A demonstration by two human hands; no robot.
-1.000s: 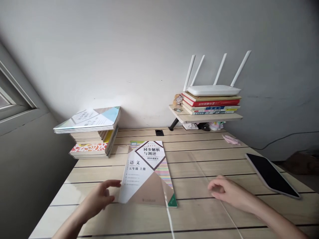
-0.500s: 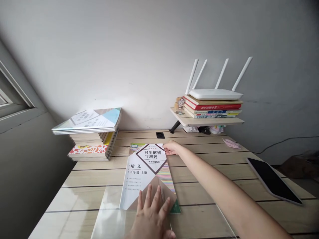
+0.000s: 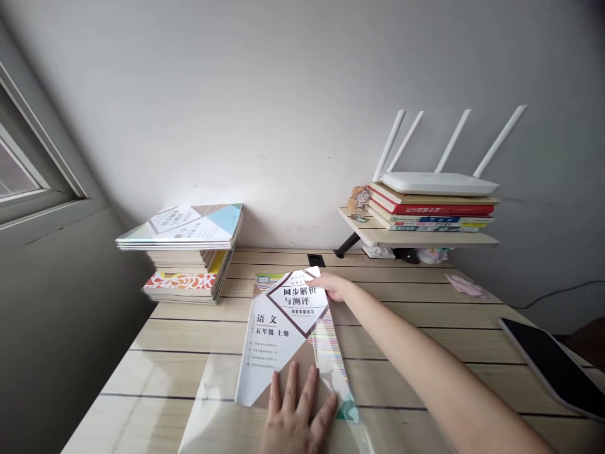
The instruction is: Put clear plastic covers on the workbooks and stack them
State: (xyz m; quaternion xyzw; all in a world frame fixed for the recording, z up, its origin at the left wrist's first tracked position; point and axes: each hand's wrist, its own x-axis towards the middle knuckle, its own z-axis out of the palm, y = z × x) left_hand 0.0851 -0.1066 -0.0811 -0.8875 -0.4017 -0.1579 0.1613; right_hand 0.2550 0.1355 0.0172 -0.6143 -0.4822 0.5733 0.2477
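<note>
A workbook (image 3: pixel 288 328) with a white, brown and striped cover lies on the wooden desk (image 3: pixel 189 334), on top of a clear plastic sheet (image 3: pixel 212 410). My left hand (image 3: pixel 297 416) lies flat, fingers spread, on the book's near edge. My right hand (image 3: pixel 333 287) reaches across to the book's far right corner, where its fingers pinch the edge of the clear plastic folded over the cover.
A stack of books (image 3: pixel 189 252) stands at the back left. A small wall shelf (image 3: pixel 425 238) at the back right carries books and a white router (image 3: pixel 439 183). A dark tablet (image 3: pixel 553 366) lies at the desk's right edge. A pink scrap (image 3: pixel 466 287) lies nearby.
My left hand moved from the book's left side to lie flat on its near edge. My right hand reached to the far right corner. The plastic now folds over the cover's right side.
</note>
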